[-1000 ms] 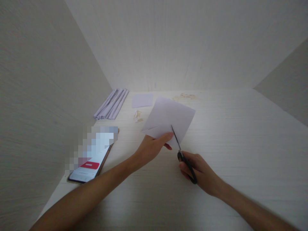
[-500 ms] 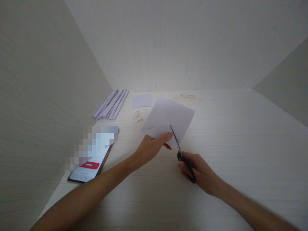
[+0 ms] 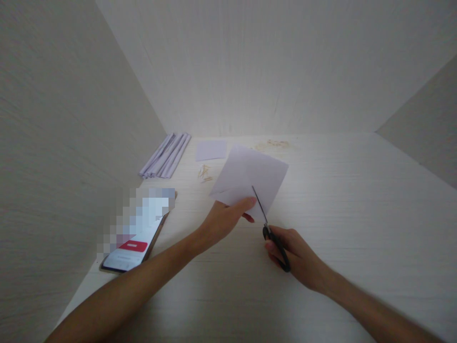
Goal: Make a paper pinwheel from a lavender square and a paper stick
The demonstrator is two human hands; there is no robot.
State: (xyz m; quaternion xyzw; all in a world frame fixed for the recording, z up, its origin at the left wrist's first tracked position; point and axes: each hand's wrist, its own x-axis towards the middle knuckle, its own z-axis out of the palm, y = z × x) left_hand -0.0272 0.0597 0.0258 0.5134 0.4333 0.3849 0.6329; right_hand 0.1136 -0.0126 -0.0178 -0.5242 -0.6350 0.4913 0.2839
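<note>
Only a slight drift to the left shows since the earlier frame: the white, four-cornered sheet of smooth paper (image 3: pixel 257 166) and the scissors with black loop handles and slim dark metal blades (image 3: pixel 282 252) sit a touch further over, while everything else lies where it was. My sheet is matte and turned cornerwise, in front of me near the middle of the pale, streaky, wood-grained tabletop (image 3: pixel 357 214); a thin curved line runs in from its left corner, and I cannot tell whether it is a cut or a crease. Beyond it lie a small flat white paper rectangle (image 3: pixel 210 150), a loose little heap of thin tan slivers (image 3: pixel 204 172) and, at the far left, a bundle of slim rolled white paper tubes (image 3: pixel 166 155). Nearer on that side lies a flat smartphone with a lit screen (image 3: pixel 143 233), partly pixelated. My left hand (image 3: pixel 230 216) is clamped on the sheet's near edge, thumb flat on top and fingers underneath, its forearm slanting in past the phone. My right hand (image 3: pixel 296 257) is closed around the scissors' handles, wrist angled inward, the blades showing as one dark line over the paper beside my left thumb.
</note>
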